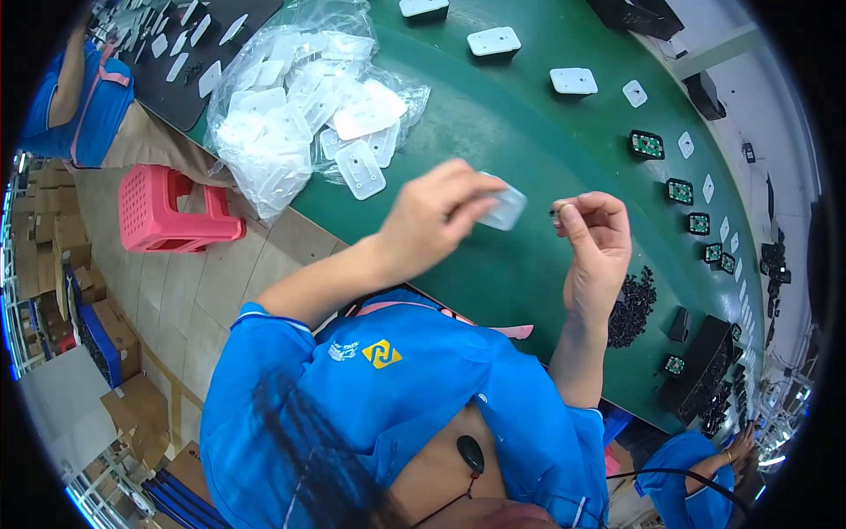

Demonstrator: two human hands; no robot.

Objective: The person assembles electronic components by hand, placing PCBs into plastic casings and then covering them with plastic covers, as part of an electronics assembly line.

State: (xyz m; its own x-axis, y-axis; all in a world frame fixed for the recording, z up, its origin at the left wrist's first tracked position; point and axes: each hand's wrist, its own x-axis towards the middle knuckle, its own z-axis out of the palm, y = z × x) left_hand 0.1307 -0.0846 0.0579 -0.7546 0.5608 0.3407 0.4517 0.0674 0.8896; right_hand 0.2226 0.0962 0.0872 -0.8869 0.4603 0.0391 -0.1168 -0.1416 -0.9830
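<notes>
left hand (438,210) gripping clear cover (506,208), right hand (593,236) pinching screw (556,211)

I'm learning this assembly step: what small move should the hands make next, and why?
Probably bring the right hand leftward to the translucent white plastic plate in the left hand: the right fingertips pinch a tiny dark part, apart from the plate.

A green conveyor belt (520,123) carries white plates (574,80) spaced along its run and, farther on, small green-faced boards (647,145), with a heap of small black parts (633,307) near its near edge. A clear plastic bag (300,106) of white plates lies at the belt's left end, beside a black mat (189,79). On the tiled floor stand a pink stool (167,212) and cardboard boxes (132,414).
</notes>
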